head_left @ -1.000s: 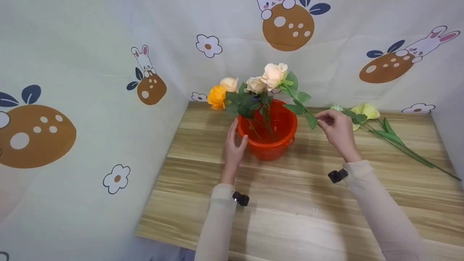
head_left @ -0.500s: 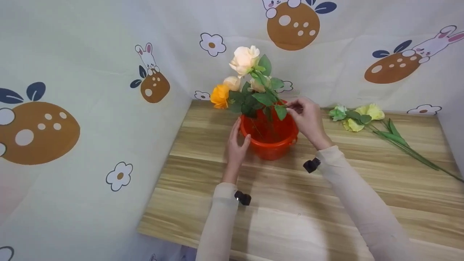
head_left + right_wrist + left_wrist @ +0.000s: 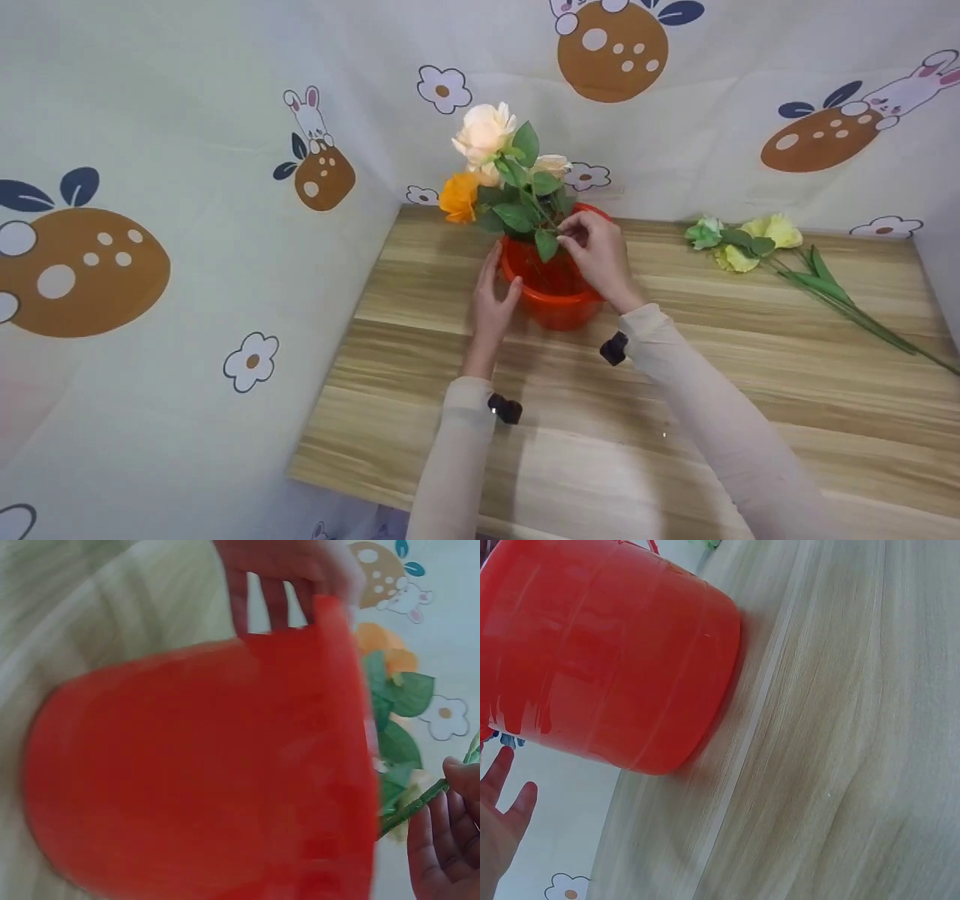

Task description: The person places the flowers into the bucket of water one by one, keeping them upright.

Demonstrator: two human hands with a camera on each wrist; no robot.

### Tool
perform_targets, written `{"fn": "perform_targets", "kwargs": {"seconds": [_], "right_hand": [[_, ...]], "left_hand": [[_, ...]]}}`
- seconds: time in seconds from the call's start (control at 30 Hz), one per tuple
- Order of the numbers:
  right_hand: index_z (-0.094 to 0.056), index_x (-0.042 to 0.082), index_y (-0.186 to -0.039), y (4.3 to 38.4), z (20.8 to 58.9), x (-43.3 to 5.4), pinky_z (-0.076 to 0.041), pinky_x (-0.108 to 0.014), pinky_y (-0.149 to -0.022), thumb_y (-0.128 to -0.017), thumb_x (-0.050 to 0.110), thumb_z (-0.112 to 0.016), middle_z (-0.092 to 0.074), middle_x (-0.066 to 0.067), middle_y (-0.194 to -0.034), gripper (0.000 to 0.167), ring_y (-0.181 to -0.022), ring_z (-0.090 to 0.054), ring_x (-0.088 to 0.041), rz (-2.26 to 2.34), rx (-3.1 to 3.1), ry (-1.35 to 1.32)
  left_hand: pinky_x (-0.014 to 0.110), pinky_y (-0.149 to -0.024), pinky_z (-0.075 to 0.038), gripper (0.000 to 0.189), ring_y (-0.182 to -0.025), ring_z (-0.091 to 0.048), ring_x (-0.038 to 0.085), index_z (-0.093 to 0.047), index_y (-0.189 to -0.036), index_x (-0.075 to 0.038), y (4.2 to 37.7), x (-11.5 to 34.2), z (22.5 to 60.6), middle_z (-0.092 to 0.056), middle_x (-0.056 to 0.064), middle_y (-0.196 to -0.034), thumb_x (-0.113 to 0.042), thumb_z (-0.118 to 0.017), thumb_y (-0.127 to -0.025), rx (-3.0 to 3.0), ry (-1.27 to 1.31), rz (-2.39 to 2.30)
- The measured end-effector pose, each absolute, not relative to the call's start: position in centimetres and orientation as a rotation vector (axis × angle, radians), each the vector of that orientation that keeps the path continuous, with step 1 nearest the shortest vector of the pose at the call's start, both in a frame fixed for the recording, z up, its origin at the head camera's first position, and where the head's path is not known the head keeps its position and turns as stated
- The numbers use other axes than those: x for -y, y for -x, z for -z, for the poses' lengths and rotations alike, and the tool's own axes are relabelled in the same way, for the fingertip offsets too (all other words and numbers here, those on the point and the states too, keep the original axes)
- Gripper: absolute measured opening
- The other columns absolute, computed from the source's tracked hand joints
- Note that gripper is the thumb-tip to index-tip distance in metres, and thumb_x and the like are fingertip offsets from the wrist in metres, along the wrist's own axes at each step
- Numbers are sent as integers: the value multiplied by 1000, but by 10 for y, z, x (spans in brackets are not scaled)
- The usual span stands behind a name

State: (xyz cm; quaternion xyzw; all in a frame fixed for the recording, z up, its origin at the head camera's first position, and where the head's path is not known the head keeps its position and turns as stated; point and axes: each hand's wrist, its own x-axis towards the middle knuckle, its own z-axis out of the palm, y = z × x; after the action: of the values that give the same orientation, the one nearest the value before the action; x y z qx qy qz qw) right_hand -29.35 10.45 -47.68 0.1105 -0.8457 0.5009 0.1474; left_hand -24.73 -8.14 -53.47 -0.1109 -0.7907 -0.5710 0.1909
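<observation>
A red bucket point(image 3: 562, 307) stands upright on the wooden table, holding an orange rose point(image 3: 458, 197) and peach roses point(image 3: 553, 166). My right hand point(image 3: 600, 251) pinches the green stem of another peach rose point(image 3: 484, 133) over the bucket's mouth. Its bloom leans up and left above the others; in the right wrist view the stem point(image 3: 412, 808) runs between thumb and fingers, its lower end hidden behind the bucket wall. On the bucket's left side, my left hand point(image 3: 491, 315) rests with fingers extended along the rim and the thumb spread.
To the right on the table point(image 3: 420, 390) lie yellow flowers point(image 3: 772, 231) and a pale green flower point(image 3: 705, 232), their long stems point(image 3: 862, 319) pointing toward the front right. A patterned cloth wall point(image 3: 517, 52) closes off the back and left.
My right hand has carried the peach rose leftward from beside the bucket to over its mouth, and its bloom now overlaps the others. The left hand has stayed at the rim.
</observation>
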Motion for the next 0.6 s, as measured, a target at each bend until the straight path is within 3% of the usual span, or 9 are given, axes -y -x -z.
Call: {"fn": "perform_targets", "kwargs": {"seconds": [0.23, 0.6], "right_hand": [[-69, 2, -97, 295, 500, -105, -57, -36, -81, -88, 6, -73, -72, -14, -95, 11, -88, -67, -25, -1397, 2592, -266], [-68, 5, -96, 299, 502, -102, -60, -40, -80, -88, 9, -72, -73, -12, -92, 10, -86, -69, -27, -1083, 2897, -272]], "left_hand": [[48, -118, -36, 60, -143, -40, 41, -40, -146, 11, 246, 81, 534, -41, 29, -153, 0, -62, -92, 2215, 329, 1611], [48, -119, -35, 59, -142, -39, 44, -41, -143, 14, 248, 80, 536, -41, 31, -151, 1, -61, -90, 2178, 333, 1633]]}}
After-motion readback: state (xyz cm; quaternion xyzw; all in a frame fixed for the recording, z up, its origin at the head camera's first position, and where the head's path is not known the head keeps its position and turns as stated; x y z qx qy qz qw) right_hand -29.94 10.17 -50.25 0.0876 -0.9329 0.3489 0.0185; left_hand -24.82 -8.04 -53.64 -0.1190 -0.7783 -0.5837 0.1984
